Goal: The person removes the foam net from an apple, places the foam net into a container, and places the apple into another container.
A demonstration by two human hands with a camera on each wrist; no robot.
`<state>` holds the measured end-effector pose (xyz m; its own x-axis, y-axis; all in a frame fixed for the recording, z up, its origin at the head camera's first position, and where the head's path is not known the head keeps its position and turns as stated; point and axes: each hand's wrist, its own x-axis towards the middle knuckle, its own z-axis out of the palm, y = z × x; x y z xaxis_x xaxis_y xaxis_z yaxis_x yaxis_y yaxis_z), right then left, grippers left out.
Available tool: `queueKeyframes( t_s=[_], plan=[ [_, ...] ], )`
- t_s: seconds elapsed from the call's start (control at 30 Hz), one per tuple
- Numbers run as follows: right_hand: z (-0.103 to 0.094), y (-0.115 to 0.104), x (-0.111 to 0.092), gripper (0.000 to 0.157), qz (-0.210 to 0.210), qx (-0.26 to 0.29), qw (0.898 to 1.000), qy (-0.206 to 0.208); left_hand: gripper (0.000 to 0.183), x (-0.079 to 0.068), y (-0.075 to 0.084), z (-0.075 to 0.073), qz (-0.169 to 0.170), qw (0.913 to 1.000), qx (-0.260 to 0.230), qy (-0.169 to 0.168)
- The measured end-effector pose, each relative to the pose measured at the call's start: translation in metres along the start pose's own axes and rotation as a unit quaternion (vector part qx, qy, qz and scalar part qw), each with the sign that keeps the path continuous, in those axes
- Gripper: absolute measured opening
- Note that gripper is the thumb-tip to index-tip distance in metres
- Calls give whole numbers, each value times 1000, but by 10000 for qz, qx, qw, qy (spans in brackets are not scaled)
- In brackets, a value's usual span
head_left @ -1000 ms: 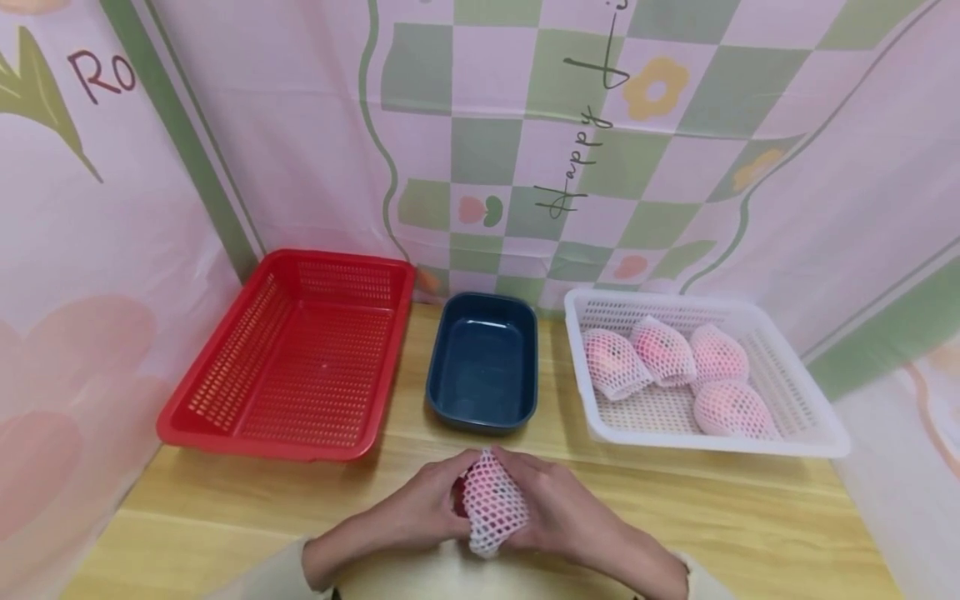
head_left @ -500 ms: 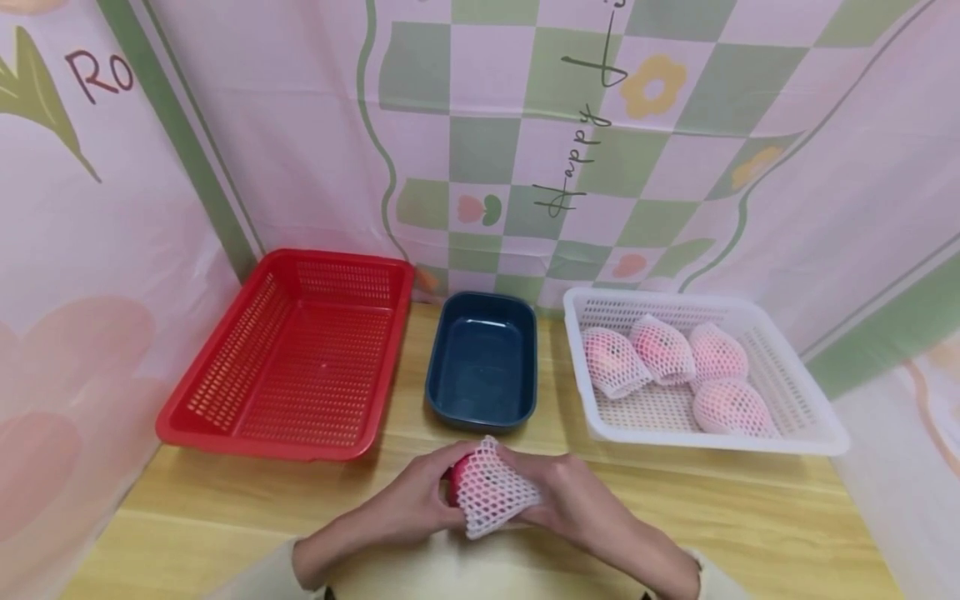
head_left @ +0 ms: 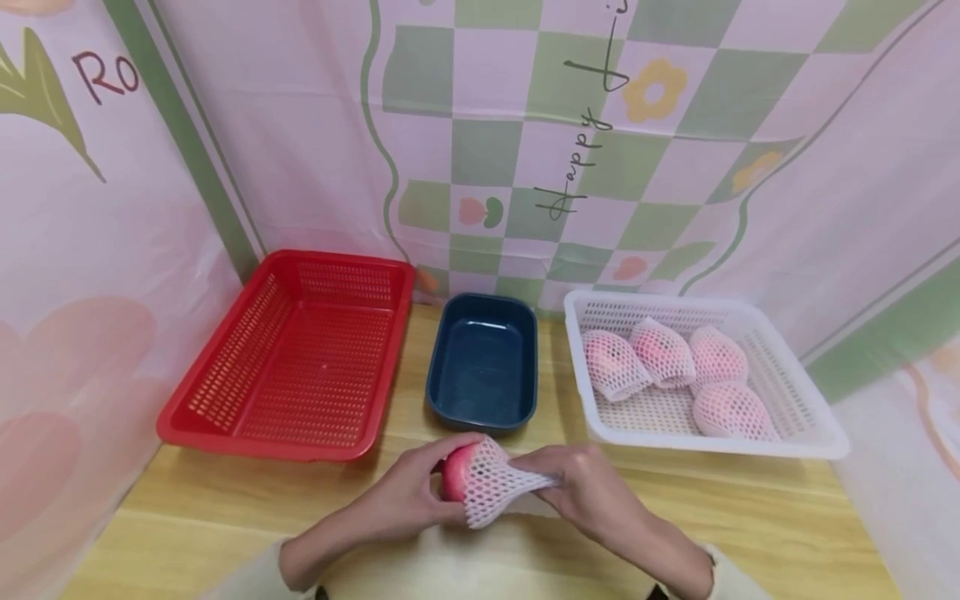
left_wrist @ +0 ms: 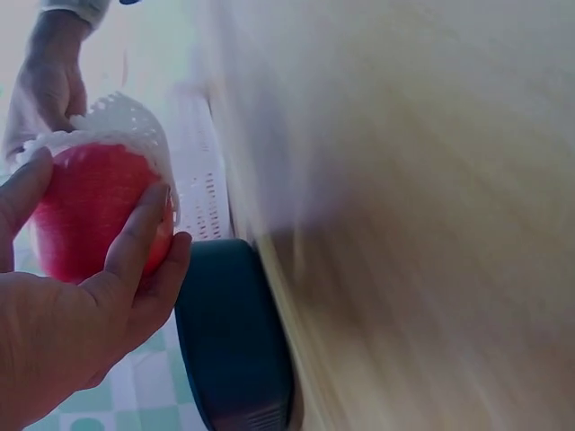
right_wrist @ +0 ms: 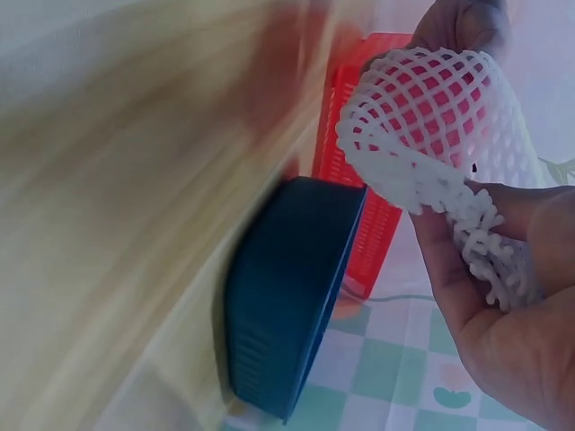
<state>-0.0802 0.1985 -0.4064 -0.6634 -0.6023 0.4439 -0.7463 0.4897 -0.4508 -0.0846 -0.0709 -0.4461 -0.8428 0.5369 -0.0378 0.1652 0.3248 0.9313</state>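
Note:
My left hand (head_left: 408, 492) grips a red apple (left_wrist: 94, 206) with its fingers curled round the bare side. A white foam net sleeve (head_left: 491, 483) covers the apple's other side and stretches out to the right. In the head view my right hand (head_left: 592, 492) pinches the gathered end of that net. The right wrist view shows the bunched foam between thumb and fingers (right_wrist: 449, 269), with red showing through the mesh. Both hands are held low over the table, in front of the dark blue tray (head_left: 483, 362).
At the left stands a red plastic basket (head_left: 375, 392) with slotted walls. A white basket (head_left: 712, 446) on the right holds several net-wrapped fruits (head_left: 660, 350). The wooden table (head_left: 750, 517) runs back to a patterned cloth (head_left: 487, 150).
My right hand has drawn to the right, pulling the net's end into a stretched tail. More of the apple's red skin shows beside my left hand, which has shifted slightly left.

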Motion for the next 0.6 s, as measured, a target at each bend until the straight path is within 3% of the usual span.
queueKeyframes(
  t_s=[0.3, 0.6],
  plan=[
    [-18, 4, 10, 32, -336, -150, 9989, 304, 83, -2, 5, -10, -204, 9994, -294, 43],
    [-38, 13, 28, 35, -180, -719, 9967, 322, 81, -9, 12, -22, -402, 9985, -362, 98]
  ],
)
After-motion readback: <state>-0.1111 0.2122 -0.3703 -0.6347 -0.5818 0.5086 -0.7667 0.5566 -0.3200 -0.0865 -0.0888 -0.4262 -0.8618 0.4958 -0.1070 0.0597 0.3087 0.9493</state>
